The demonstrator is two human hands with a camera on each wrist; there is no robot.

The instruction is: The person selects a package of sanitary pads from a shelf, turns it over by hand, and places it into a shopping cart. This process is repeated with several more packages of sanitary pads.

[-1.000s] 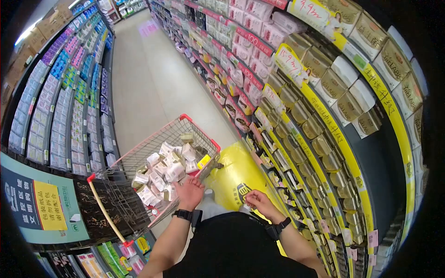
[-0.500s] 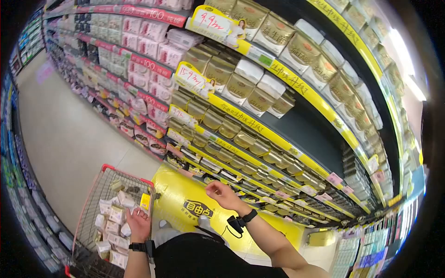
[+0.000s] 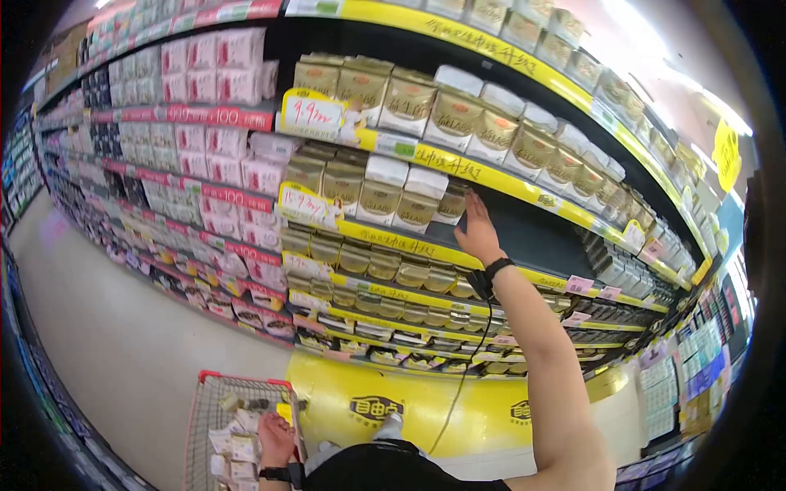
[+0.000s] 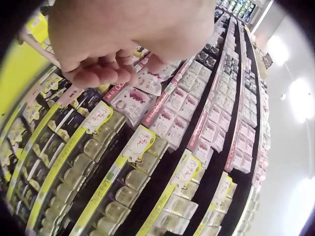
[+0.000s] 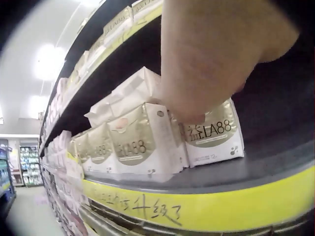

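My right hand [image 3: 481,229] reaches into the shelf, fingers extended along the end of a row of gold-and-white sanitary pad packs. Its fingertips are right at the last pack [image 5: 214,135], which stands upright but a little apart from its neighbour [image 5: 140,142] in the right wrist view. The palm side is mostly hidden there by the back of the hand. Low on the left, my left hand [image 3: 277,442] hangs beside the shopping cart [image 3: 246,378] with loosely bent fingers and nothing in them. White packs [image 3: 243,447] lie heaped in the cart.
A yellow shelf strip [image 3: 385,237] runs along the front edge under the row. Another shelf of gold packs [image 3: 495,131] is just above the right hand. Pink packs [image 3: 221,155] fill the shelves to the left. A yellow mat [image 3: 458,409] covers the floor by the shelves.
The view has turned right toward the shelves. My right hand has risen from waist height to the end pack in the row. The left hand has stayed low by the cart.
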